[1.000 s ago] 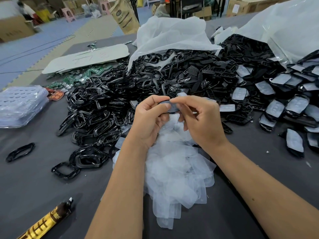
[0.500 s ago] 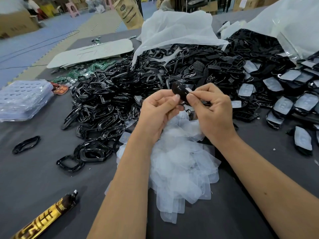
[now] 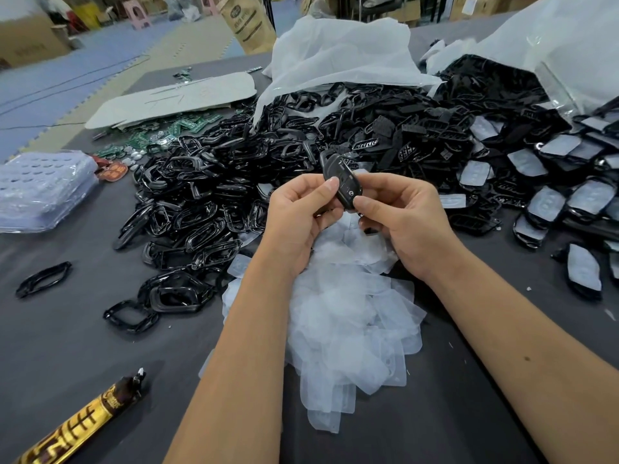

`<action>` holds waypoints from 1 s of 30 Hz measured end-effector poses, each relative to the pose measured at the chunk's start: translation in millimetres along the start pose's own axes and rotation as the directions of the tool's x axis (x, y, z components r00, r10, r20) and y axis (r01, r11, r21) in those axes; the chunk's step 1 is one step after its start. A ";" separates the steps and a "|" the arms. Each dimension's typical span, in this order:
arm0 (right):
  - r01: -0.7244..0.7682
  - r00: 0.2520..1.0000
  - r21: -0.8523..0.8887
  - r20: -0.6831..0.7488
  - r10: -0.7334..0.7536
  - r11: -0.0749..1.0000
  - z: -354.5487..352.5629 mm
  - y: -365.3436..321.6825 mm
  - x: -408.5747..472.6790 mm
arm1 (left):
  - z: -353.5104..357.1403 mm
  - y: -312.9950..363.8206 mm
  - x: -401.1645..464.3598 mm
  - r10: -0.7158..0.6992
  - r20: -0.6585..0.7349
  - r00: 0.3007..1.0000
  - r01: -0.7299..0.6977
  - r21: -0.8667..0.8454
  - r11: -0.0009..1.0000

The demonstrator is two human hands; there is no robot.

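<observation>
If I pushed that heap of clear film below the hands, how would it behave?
Probably floppy and very light: the clear film pieces look thin and translucent. Lying loose and overlapped, they would likely scatter rather than shift together.

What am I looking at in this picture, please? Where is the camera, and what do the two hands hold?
There is no machine here: a person works with bare hands. The picture comes from a camera worn on the person's head, looking forward and down. The left hand and the right hand together pinch a small black key-fob shell. Beneath them a pile of clear film pieces lies on the grey table. Behind it is a heap of black frames; to the right lie black shells covered with film; far left are green circuit boards.
</observation>
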State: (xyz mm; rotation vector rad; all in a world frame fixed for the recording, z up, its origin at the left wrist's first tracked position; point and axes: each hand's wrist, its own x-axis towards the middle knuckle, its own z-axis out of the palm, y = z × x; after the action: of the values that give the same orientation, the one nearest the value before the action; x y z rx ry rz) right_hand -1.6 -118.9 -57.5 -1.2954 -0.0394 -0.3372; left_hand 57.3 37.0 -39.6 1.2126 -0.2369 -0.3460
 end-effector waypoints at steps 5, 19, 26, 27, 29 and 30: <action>-0.023 1.000 -0.009 -0.003 0.023 1.000 -2.1 -0.3 0.7 | 0.3 0.5 -1.0 0.006 0.013 1.000 -0.006 0.025 1.000; -0.016 1.000 -0.040 0.015 0.017 0.999 -1.5 0.2 0.7 | -0.4 1.0 -5.9 0.091 -0.033 0.995 -0.091 0.000 0.996; -0.078 0.995 0.027 0.059 0.076 0.997 -7.2 -1.5 1.3 | -1.5 1.4 -5.0 0.076 -0.003 0.997 -0.075 0.037 0.996; -0.082 0.995 0.030 0.058 0.080 0.996 -7.6 -1.1 1.3 | -1.5 1.4 -5.3 0.067 0.004 0.998 -0.067 0.033 0.997; -0.078 0.995 0.027 0.063 0.076 0.997 -7.7 0.1 1.2 | -1.4 1.9 -5.8 0.047 0.021 0.999 -0.047 0.013 0.999; -0.073 0.995 0.023 0.063 0.071 0.997 -7.5 0.3 1.1 | -1.6 2.2 -5.9 0.037 0.030 0.999 -0.037 0.000 0.999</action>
State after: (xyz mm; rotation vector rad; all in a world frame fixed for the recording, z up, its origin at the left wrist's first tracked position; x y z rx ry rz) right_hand -1.7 -126.2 -59.6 -1.2787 -0.0494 -0.2337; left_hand 52.7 41.3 -38.0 1.2023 -0.2848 -0.3326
